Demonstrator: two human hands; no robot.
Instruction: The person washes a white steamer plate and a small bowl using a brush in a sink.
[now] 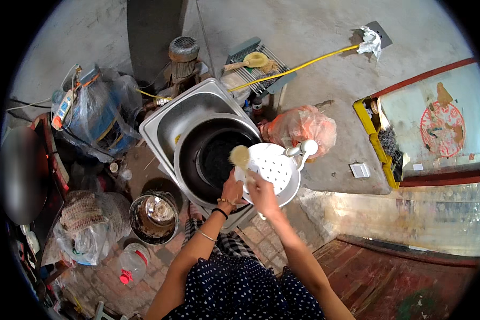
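Note:
A white perforated colander (273, 164) is tilted over the right side of a dark-bottomed metal basin (184, 160). White plastic also shows around its lower right side, perhaps a second bowl. My left hand (233, 191) grips the colander's left edge. In my right hand (263, 195), blurred, is the handle of a round pale-bristled brush (240, 156), mostly hidden by the fingers. The brush head lies at the colander's upper left edge. The basin rests in a stainless steel sink (164, 120). A white plastic faucet (308, 148) overlaps the colander's upper right.
A metal pot (154, 218) and a plastic bottle (134, 260) stand on the brick floor at left. Behind the sink are an electric motor (184, 56) and a rack (260, 68) holding another brush. A yellow hose (296, 70) crosses it. An orange plastic bag (300, 128) sits at right.

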